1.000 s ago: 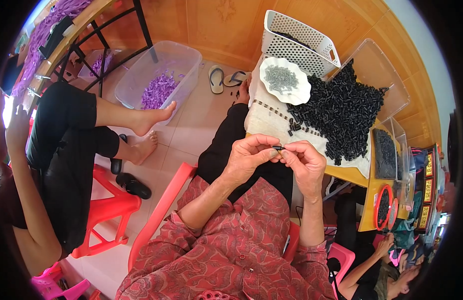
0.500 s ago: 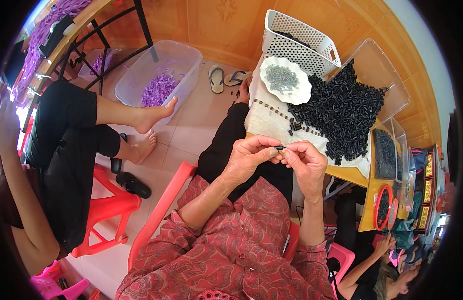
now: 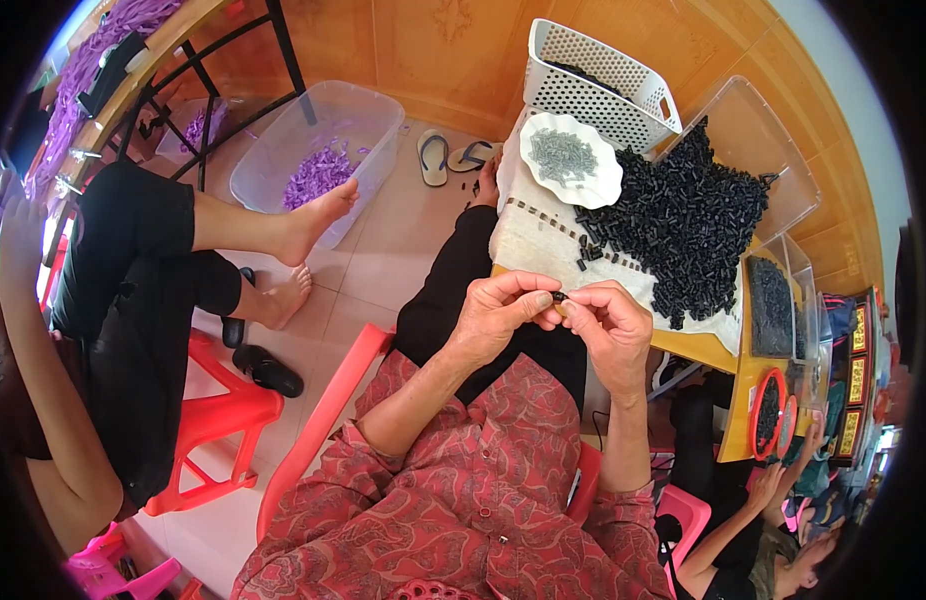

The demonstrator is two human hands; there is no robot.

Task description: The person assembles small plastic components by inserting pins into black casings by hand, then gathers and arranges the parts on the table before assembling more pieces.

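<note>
Left hand (image 3: pixel 488 318) and right hand (image 3: pixel 615 325) pinch small black cylinder (image 3: pixel 559 297) between them, presumably for fine control; black-piece pile (image 3: pixel 688 225) two o'clock, scalloped white plate (image 3: pixel 608 178) twelve, seemingly for easy reach.

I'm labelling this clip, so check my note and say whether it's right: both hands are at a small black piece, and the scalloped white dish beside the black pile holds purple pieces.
Wrong on the contents: the head view shows the scalloped white dish holding small greyish pieces. The left hand and right hand are at a small black piece, and the dish is beside the black pile.
</note>
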